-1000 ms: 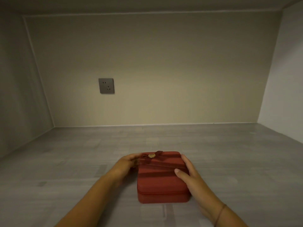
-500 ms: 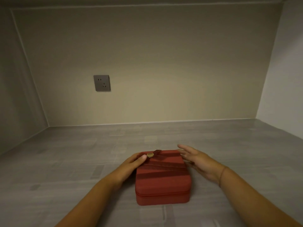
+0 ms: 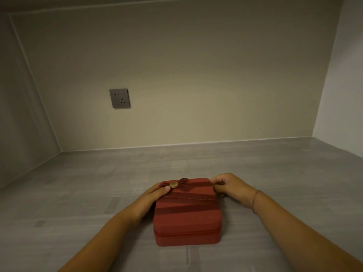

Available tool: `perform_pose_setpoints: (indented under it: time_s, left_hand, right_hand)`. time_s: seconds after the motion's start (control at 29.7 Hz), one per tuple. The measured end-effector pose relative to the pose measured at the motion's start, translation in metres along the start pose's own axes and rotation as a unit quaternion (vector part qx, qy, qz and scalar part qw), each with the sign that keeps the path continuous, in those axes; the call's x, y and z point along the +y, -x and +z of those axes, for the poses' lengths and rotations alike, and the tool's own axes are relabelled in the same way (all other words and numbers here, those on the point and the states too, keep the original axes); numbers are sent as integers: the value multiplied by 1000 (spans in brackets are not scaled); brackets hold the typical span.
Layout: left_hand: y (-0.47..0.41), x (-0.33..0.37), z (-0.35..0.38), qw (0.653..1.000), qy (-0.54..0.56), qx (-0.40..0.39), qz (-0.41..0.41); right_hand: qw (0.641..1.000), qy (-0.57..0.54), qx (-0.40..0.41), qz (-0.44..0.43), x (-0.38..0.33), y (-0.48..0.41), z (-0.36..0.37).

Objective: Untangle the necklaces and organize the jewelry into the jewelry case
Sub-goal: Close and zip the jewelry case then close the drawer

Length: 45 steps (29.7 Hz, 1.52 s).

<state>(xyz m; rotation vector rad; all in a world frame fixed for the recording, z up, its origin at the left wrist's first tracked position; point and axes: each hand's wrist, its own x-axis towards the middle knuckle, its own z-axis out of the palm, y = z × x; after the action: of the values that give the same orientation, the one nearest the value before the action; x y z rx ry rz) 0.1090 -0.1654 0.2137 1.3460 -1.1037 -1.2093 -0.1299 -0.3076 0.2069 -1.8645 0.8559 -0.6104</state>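
Note:
A red jewelry case lies closed on the grey surface, with a ribbon bow and a gold button near its far left corner. My left hand rests against the case's left side, thumb beside the button. At the far right corner, my right hand has curled fingers pinching the case's edge, apparently at the zipper. No necklaces or other jewelry are in view.
The grey surface is enclosed by a beige back wall with a grey power socket, a left wall and a white right wall.
My right hand left the case's right side, opened briefly, then moved to the far right corner and closed its fingers on the edge. My left hand stayed put.

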Motion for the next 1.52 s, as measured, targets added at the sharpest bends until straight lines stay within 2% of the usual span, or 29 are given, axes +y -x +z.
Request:
perform_pose_setpoints:
  time_s: [0.13, 0.3, 0.44, 0.67, 0.84, 1.08, 1.28, 1.38, 1.52]
  left_hand:
    - [-4, 3, 3, 1000, 7, 18, -11]
    - [2, 6, 9, 999, 6, 31, -7]
    - [5, 8, 7, 999, -4, 38, -1]
    - [5, 9, 10, 998, -8, 55, 20]
    - [7, 9, 15, 996, 2, 75, 40]
    - [10, 5, 17, 995, 19, 82, 49]
    - [11, 5, 19, 995, 26, 82, 57]
    - [12, 5, 20, 995, 33, 71, 63]
    - [11, 3, 17, 993, 14, 103, 58]
  right_hand:
    - [999, 42, 17, -20, -4, 3, 4]
    - [982, 165, 50, -77, -12, 6, 3]
    - [972, 223, 37, -69, -18, 17, -8]
    - [972, 225, 18, -69, -28, 79, -2]
    - [980, 188, 19, -65, -32, 138, 19]
    - [981, 132, 129, -57, -30, 164, 64]
    - [963, 116, 236, -56, -33, 164, 119]
    - [955, 122, 262, -67, -41, 156, 148]
    - [960, 108, 246, -80, -57, 138, 190]
